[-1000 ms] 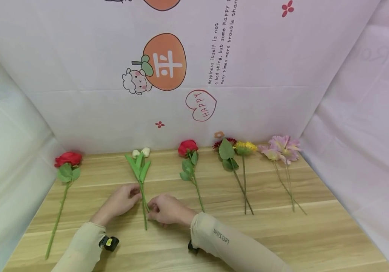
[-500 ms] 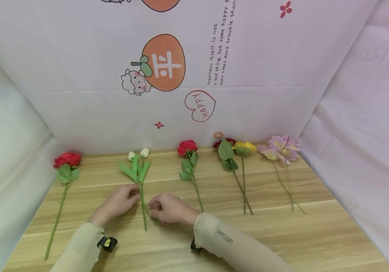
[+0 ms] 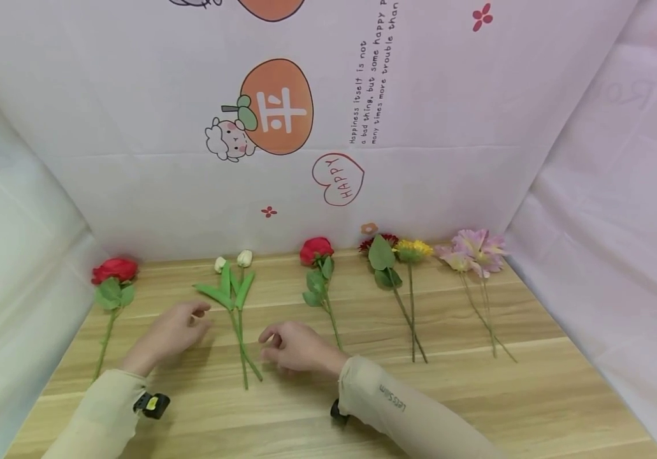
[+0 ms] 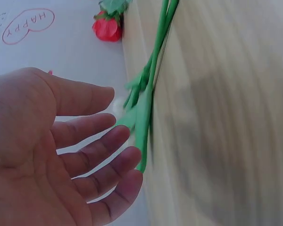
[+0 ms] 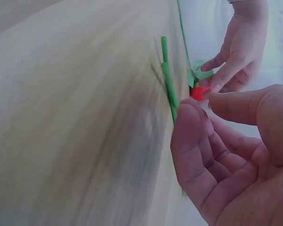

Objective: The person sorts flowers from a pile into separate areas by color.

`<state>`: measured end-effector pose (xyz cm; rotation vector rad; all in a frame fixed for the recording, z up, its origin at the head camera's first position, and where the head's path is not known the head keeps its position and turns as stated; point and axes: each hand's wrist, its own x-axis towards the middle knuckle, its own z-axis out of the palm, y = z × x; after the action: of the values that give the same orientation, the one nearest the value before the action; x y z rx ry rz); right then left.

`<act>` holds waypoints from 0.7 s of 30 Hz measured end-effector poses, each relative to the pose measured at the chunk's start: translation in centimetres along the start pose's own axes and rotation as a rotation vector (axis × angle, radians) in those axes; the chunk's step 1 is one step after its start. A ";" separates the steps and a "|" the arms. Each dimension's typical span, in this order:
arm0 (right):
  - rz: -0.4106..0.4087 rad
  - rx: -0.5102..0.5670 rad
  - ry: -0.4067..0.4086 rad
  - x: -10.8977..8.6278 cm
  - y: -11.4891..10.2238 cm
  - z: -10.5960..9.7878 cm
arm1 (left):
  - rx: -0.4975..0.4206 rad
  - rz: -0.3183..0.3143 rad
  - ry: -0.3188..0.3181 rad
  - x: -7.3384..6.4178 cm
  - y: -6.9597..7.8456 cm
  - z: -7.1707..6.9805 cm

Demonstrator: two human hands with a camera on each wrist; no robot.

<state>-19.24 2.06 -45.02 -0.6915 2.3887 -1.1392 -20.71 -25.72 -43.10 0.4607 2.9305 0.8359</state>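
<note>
Two white tulips [image 3: 241, 296] with green leaves lie on the wooden table, their stems crossing low down and their buds apart. To their left is my left hand [image 3: 173, 333], its fingers loosely spread and holding nothing. In the left wrist view, that hand [image 4: 80, 155] has its palm in sight, with the tulip stems [image 4: 156, 56] past its fingertips. My right hand [image 3: 299, 349] is just right of the stem ends, fingers loosely bent. The right wrist view shows this hand [image 5: 226, 160] with nothing pinched between thumb and fingers; the stem ends [image 5: 168, 80] are beyond them.
A red rose [image 3: 115, 271] lies at far left, partly behind the left arm; another red rose [image 3: 317, 252] is right of the tulips. Farther right lie a dark red flower [image 3: 388, 240], a yellow flower [image 3: 414, 248] and pink-purple flowers [image 3: 480, 252]. A printed white cloth [image 3: 420, 127] stands behind.
The tulips have been spread apart, one bud and its leaves swinging left, and let go. The left hand has drawn away to the left, the right hand slightly to the right.
</note>
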 end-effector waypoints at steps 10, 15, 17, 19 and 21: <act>-0.054 0.099 0.002 -1.2 0.1 -1.4 | 0.139 -0.060 0.060 -0.7 -4.0 -4.1; -0.093 0.092 0.023 -1.9 0.4 -2.1 | 0.171 -0.115 0.053 -0.9 -6.9 -5.9; -0.093 0.110 0.027 -2.2 0.7 -2.3 | 0.173 -0.135 0.046 -1.1 -7.8 -6.6; -0.086 0.129 0.025 -2.4 0.9 -2.6 | 0.172 -0.155 0.027 -1.3 -8.6 -7.2; -0.080 0.150 0.023 -2.6 1.2 -2.8 | 0.180 -0.167 0.013 -1.6 -9.2 -7.7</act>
<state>-18.99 5.91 -43.95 -0.7319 2.2835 -1.3509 -22.73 -37.49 -41.42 0.2162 3.0172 0.5608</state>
